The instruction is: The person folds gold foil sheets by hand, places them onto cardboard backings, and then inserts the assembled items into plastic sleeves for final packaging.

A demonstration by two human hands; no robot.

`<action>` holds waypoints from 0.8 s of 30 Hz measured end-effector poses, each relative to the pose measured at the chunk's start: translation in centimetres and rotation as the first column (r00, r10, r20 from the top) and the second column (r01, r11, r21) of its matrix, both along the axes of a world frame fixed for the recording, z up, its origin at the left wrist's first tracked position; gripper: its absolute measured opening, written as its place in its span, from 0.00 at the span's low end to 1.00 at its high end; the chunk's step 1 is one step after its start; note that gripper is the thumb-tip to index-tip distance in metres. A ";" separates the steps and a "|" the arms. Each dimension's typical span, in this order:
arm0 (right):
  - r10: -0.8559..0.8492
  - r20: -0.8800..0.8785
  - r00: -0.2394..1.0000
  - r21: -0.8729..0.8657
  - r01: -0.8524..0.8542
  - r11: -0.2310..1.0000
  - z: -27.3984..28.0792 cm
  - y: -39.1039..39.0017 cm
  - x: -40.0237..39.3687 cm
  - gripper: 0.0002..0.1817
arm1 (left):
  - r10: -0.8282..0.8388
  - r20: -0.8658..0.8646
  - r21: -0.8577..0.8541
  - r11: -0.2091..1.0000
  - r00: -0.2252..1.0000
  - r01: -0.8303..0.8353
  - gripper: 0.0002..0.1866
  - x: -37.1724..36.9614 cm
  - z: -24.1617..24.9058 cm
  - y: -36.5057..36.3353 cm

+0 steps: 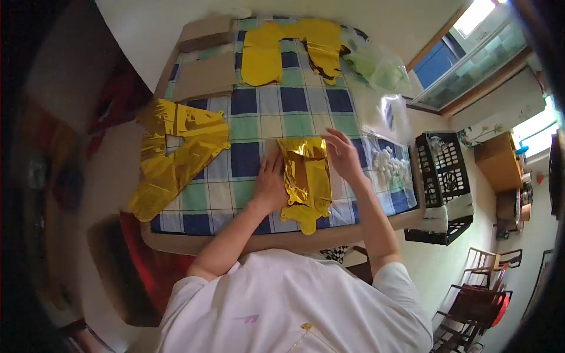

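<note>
A shiny gold foil balloon (318,182), flat and folded into a rectangle, lies before me near the front edge of the table. Its tabbed end sticks out toward my body. My left hand (271,185) rests along the balloon's left edge, fingers stretched out flat. On the other side, my right hand (345,157) is at the upper right edge with its fingers extended and apart. To the left lies a flat A-shaped gold foil balloon (203,154), partly over the table edge. Another gold foil balloon (262,59) is spread at the far side.
A checked cloth (247,159) covers the table. Brown cardboard pieces (204,77) lie at the far left. Clear plastic bags (376,67) sit at the far right, with a white clump in plastic (388,165) nearer. A black crate (444,170) stands off the right edge.
</note>
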State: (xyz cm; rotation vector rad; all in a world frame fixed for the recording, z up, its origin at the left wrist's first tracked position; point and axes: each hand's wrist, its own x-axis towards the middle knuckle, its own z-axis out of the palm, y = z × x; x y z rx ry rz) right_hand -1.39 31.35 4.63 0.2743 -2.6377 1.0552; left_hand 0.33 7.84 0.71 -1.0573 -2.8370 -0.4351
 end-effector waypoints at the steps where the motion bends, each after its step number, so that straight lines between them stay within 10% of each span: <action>1: 0.021 0.012 1.000 0.039 -0.021 0.999 0.0 -1.2 -0.8 0.19 | 0.005 0.011 0.017 1.000 1.000 -0.005 0.37 0.0 -0.1 0.0; 12: -0.027 0.008 1.000 0.420 0.021 0.907 -3.4 -6.3 1.5 0.24 | 0.071 -0.037 0.315 0.948 0.997 -0.056 0.25 -0.8 -0.7 -0.2; 15: -0.029 -0.018 0.999 0.420 0.034 0.907 -3.4 -6.3 1.3 0.24 | 0.020 0.403 0.607 0.742 0.915 -0.284 0.17 -3.3 -0.5 -2.1; 19: -0.032 -0.014 0.999 0.443 0.035 0.896 -3.0 -6.4 1.4 0.24 | 0.131 0.093 0.651 0.742 0.987 -0.160 0.14 -5.4 3.2 0.3; 24: -0.033 -0.050 0.998 0.428 0.051 0.902 -3.7 -6.2 1.3 0.24 | 0.067 -0.145 0.300 0.954 0.987 -0.021 0.23 -3.2 -0.7 1.1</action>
